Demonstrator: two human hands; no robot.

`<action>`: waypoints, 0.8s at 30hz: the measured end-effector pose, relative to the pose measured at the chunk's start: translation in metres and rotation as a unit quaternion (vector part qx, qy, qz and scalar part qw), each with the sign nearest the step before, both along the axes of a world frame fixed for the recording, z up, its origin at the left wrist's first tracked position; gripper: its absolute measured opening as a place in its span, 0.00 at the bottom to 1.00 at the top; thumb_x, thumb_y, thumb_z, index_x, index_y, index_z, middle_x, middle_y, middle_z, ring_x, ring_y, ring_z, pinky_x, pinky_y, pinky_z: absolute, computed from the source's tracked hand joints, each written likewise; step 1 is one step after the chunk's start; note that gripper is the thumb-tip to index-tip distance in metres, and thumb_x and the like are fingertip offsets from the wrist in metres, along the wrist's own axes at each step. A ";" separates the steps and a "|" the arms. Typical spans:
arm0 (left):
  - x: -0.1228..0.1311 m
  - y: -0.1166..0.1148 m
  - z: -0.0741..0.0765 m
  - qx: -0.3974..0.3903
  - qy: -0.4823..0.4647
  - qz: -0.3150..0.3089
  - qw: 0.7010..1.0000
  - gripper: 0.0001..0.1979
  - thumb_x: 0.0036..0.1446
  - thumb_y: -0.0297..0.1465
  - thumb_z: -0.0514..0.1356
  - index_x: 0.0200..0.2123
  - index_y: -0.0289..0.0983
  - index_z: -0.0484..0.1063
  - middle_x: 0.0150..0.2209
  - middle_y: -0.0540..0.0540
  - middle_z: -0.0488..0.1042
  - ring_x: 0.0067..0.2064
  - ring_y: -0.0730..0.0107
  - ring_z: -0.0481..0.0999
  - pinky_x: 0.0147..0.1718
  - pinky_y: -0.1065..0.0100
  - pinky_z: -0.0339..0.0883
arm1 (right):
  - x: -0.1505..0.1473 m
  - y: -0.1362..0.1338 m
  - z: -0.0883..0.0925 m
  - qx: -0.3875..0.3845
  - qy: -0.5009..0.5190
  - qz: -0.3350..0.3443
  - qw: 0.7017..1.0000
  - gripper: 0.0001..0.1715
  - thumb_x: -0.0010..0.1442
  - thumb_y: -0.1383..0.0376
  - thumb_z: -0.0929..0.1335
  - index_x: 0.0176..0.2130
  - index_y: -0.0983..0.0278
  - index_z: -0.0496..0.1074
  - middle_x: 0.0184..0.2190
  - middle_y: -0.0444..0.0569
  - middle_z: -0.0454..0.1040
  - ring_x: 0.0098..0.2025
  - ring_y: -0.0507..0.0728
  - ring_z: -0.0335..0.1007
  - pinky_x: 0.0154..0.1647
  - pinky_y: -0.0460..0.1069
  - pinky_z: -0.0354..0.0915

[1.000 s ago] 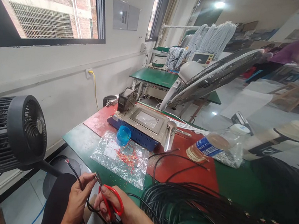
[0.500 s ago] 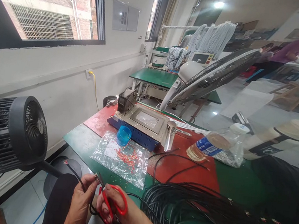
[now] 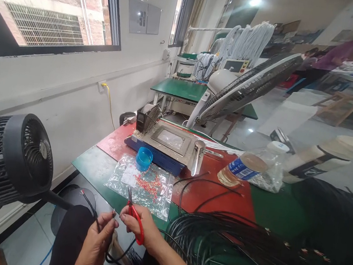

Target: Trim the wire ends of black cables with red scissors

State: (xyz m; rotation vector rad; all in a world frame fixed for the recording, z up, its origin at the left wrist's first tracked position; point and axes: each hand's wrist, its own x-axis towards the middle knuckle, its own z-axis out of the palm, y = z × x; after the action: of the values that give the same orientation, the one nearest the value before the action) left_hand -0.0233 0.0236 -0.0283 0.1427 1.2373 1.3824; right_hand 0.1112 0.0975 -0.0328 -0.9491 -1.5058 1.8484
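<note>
My left hand (image 3: 95, 244) pinches a thin black cable (image 3: 91, 206) near its stripped end, low in the view over my lap. My right hand (image 3: 144, 230) is closed round red-handled scissors (image 3: 135, 217); their blades point up and away, just right of the cable tip and apart from it. The cable loops down between both hands. A clear plastic bag (image 3: 140, 186) strewn with small red wire bits lies on the table just beyond the scissors.
A big bundle of black cables (image 3: 239, 250) covers the table's right side. A blue cap (image 3: 144, 158), a metal-topped machine (image 3: 165, 144) and a lying bottle (image 3: 245, 170) sit further back. A black fan (image 3: 10, 160) stands at left, a tilted fan (image 3: 252, 86) behind. People stand far right.
The scissors have come off the cable tip and swung upright, blades pointing away. My left hand has dropped slightly with the cable. The view shifted a little.
</note>
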 end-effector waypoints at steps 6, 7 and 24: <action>0.003 -0.003 0.000 0.014 0.026 -0.055 0.998 0.16 0.43 0.33 0.69 0.38 0.36 0.76 0.29 0.50 0.73 0.32 0.73 0.70 0.32 0.73 0.64 | -0.003 -0.002 0.000 0.002 0.030 -0.045 0.999 0.15 0.53 0.56 0.68 0.32 0.67 0.70 0.22 0.42 0.63 0.25 0.49 0.57 0.26 0.44 0.55; 0.004 -0.003 -0.001 0.014 0.026 -0.064 0.998 0.16 0.44 0.34 0.69 0.38 0.36 0.76 0.28 0.50 0.73 0.33 0.72 0.70 0.32 0.72 0.64 | -0.002 -0.002 0.000 0.006 0.029 -0.052 0.998 0.15 0.53 0.56 0.68 0.33 0.66 0.70 0.23 0.42 0.63 0.25 0.49 0.57 0.26 0.44 0.55; 0.010 0.000 0.008 0.022 -0.006 -0.046 0.999 0.11 0.45 0.30 0.68 0.35 0.35 0.77 0.29 0.49 0.75 0.32 0.75 0.72 0.34 0.77 0.66 | 0.001 -0.001 0.009 0.062 -0.017 -0.034 0.997 0.14 0.53 0.57 0.68 0.28 0.66 0.71 0.21 0.41 0.63 0.24 0.49 0.56 0.25 0.43 0.54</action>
State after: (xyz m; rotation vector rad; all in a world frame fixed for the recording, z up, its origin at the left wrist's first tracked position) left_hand -0.0133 0.0235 -0.0206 0.2191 1.1760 1.3292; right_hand 0.1118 0.0964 -0.0241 -0.9650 -1.5687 1.6791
